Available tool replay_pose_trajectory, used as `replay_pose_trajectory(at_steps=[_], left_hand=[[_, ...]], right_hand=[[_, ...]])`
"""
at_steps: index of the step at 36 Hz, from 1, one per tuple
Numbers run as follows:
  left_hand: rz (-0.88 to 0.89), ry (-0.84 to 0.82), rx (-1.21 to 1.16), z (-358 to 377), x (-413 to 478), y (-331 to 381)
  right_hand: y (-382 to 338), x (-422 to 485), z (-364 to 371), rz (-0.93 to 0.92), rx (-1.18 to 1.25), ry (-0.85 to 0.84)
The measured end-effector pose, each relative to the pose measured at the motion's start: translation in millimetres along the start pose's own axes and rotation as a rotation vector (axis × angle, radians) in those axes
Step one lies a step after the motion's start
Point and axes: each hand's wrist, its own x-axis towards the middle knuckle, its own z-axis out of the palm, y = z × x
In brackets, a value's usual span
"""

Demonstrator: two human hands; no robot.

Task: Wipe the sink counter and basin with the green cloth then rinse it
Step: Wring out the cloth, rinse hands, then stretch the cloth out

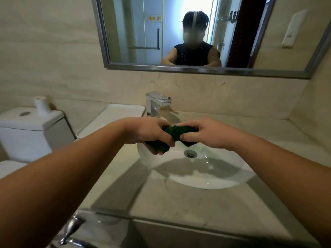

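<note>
The green cloth (176,131) is bunched into a short, thick, twisted roll, held in the air above the far left part of the basin (206,178), just in front of the tap (155,104). The left hand (152,135) grips its left end with fingers and thumb curled round it. The right hand (207,134) grips the right end the same way, thumb under and fingers over. Only the ridged middle shows between them.

The cloth looks soft and limp, light even if soaked, and it should fold, twist and squash freely with nothing in it to break. If wet it will drip and may slide a little in the palm, so a full-fist hold on each end, as here, suits wringing. For wiping, it is better opened flat under a spread palm.

Both ends of the cloth are buried inside the hands, so its full size cannot be judged. Whether it is wet is hard to tell, and no stream shows at the tap spout. The hands cover the basin's far left rim, while the drain (190,154) sits just below them in plain sight. The arms throw dark shadows across the basin and the near worktop (188,203), which makes any remaining dirt or water there hard to read. The worktop's near edge is cut off by the bottom of the view.
</note>
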Motion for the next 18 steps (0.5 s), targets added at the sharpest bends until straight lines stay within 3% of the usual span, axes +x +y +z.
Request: replay_pose_trajectory(at_steps=[7,12,18], left_hand=[[-0.104,-0.072,-0.058,-5.6,-33.0,-13.5],[-0.153,-0.047,-0.139,-14.3,-48.7,-36.8],[-0.057,-0.032,-0.161,-18.3,-62.0,-56.3]], right_hand=[[-18.4,0.8,11.9,-0.007,0.074,-0.024],[-25.9,5.5,22.9,-0.048,0.175,0.046],[-47.2,15.6,38.5,-0.101,0.352,0.146]])
